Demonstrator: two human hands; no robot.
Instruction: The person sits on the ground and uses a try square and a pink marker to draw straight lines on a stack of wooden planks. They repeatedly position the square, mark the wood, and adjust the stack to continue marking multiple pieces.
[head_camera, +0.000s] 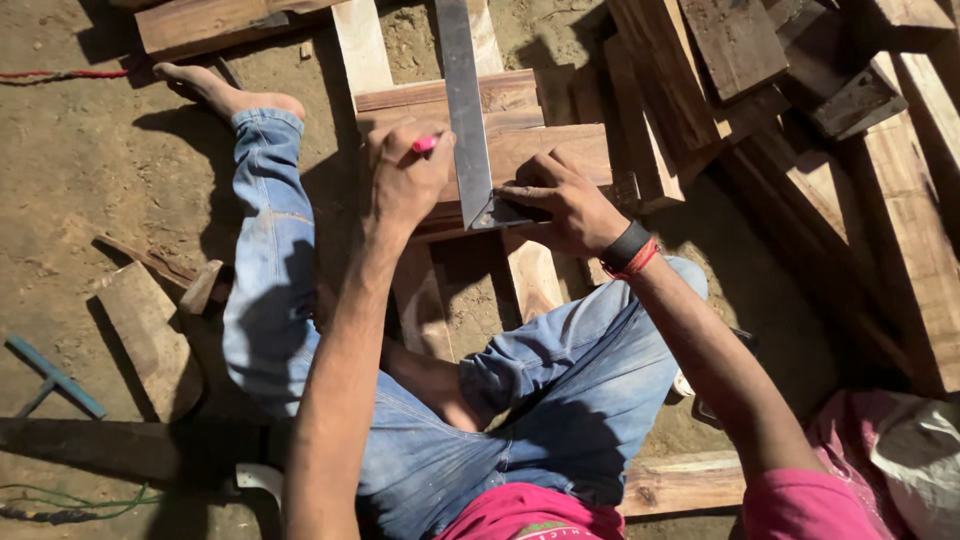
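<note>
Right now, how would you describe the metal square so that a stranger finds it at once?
Start at the reddish wooden boards stacked in front of the seated person's knees. The metal square lies across them, its corner pinned under the right hand. It is the only grey, shiny strip among brown timber.

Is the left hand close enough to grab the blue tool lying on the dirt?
Probably not without leaning over. The left hand holds a pink pen at the metal square, while the blue tool lies far off beyond the bent leg.

Sunlit bare dirt floor (90, 150) strewn with stacked timber offcuts (800, 90), hard shadows.
</note>
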